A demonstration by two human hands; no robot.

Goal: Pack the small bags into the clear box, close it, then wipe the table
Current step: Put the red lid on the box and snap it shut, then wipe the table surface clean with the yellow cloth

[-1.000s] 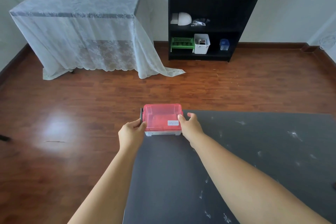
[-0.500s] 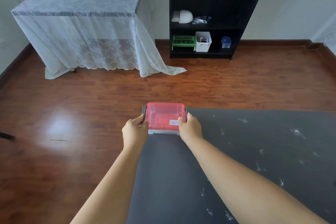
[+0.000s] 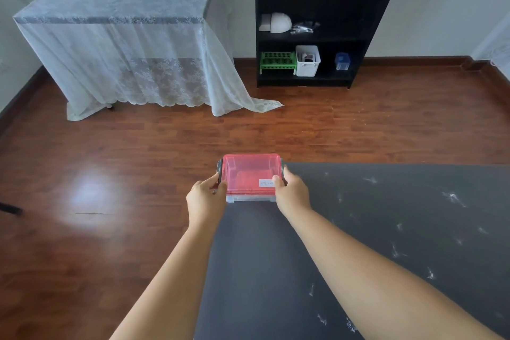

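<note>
The clear box (image 3: 249,197) with its pink lid (image 3: 248,172) on sits at the far left corner of the dark grey table (image 3: 345,229). A small white label is stuck on the lid's near right part. Dark latches flank the lid on both short sides. My left hand (image 3: 205,197) grips the left side with fingers on the latch. My right hand (image 3: 291,192) holds the right side, thumb on the lid by the label. The lid hides whatever is inside; no small bags show on the table.
White smears and specks (image 3: 452,197) dot the right half of the table. Beyond the table's far edge lies a wooden floor. A lace-covered table (image 3: 116,36) stands at the back left, a black shelf unit (image 3: 317,22) at the back centre.
Both hands have closed in tighter on the box's two sides at the latches. The box has straightened square to me near the table's corner.
</note>
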